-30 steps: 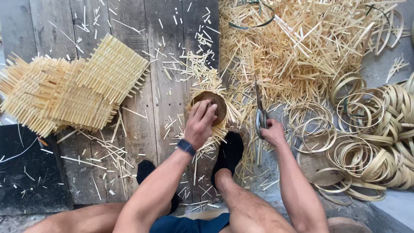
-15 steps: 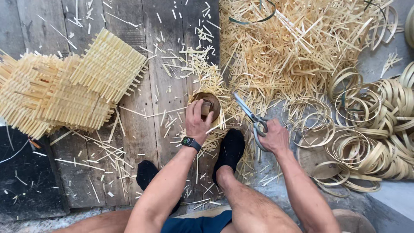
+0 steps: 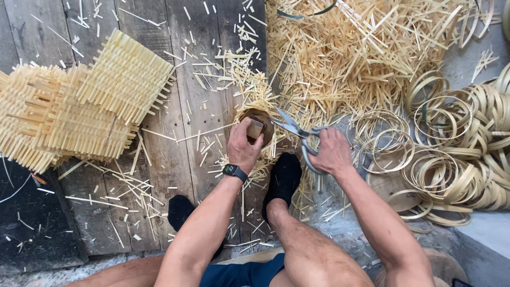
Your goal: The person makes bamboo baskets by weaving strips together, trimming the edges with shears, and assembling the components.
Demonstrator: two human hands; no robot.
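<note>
My left hand, with a dark watch on the wrist, grips a small round woven bamboo basket that rests on the wooden planks. Its brown inside faces up, and loose strip ends stick out around it. My right hand holds grey metal scissors by the handles. The open blades point left towards the basket rim. My two feet in black socks sit just below, one close under the basket.
Stacked square woven bamboo mats lie at left. A big heap of cut bamboo strips fills the top right. Coiled bamboo rings pile up at right. Offcuts litter the planks.
My right hand has brought the scissors from upright to angled left, blades open at the basket rim. My left hand has shifted its grip, and the basket's inside shows more.
</note>
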